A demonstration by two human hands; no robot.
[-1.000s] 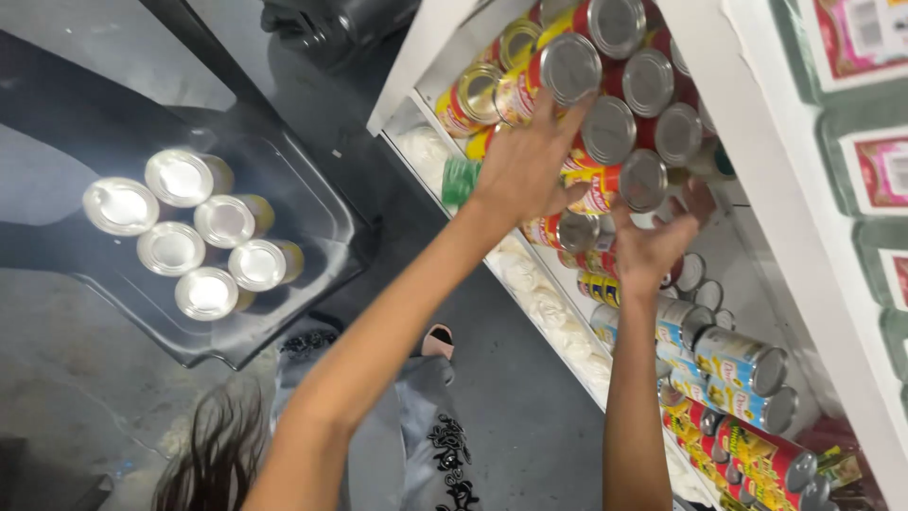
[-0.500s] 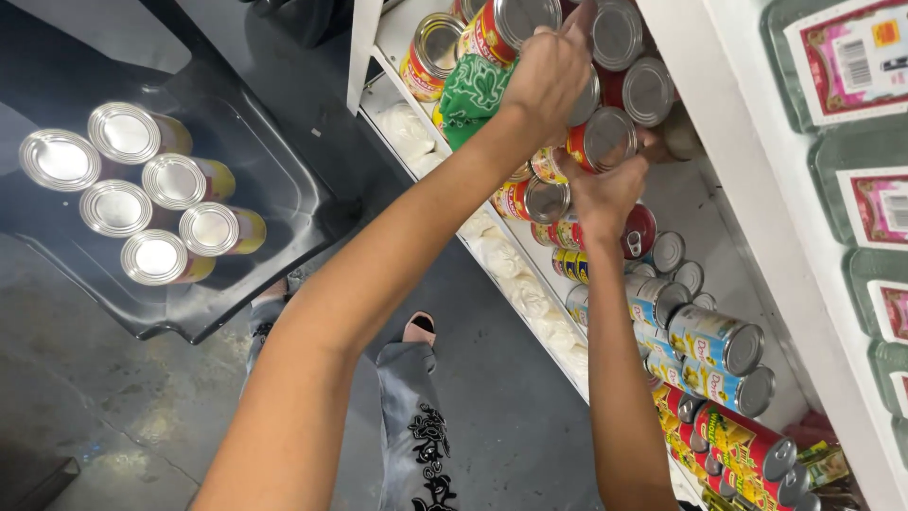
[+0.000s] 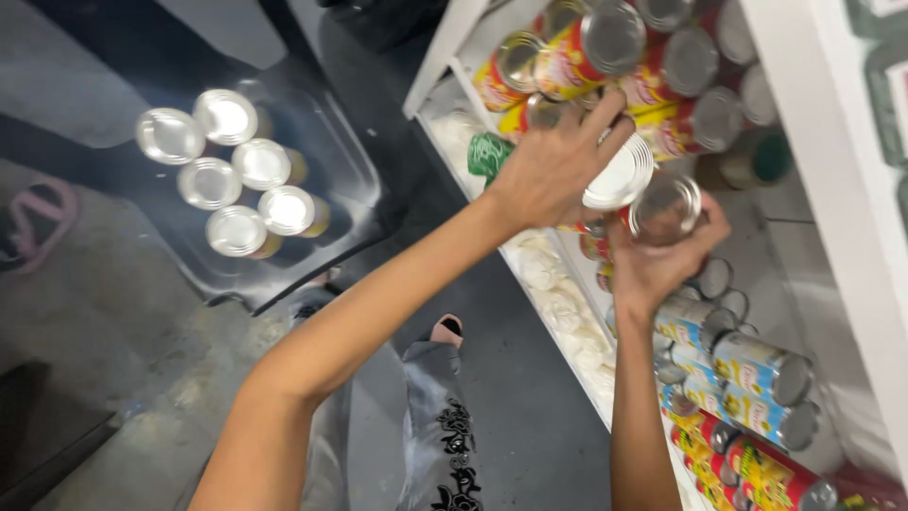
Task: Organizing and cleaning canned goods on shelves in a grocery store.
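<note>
Cans fill both my hands up at the shelf. My left hand is curled around a can whose pale silver end faces me, fingers wrapped over its side, and it sits just in front of the stacked rows. My right hand grips a second can from below, its shiny lid toward me, the two cans side by side and nearly touching. Behind them stand rows of red and yellow cans on the white shelf, and lower down more cans lie on their sides. A green packet shows just beside my left wrist. Well off to the left, six silver-topped cans stand together in a dark tray on the floor.
</note>
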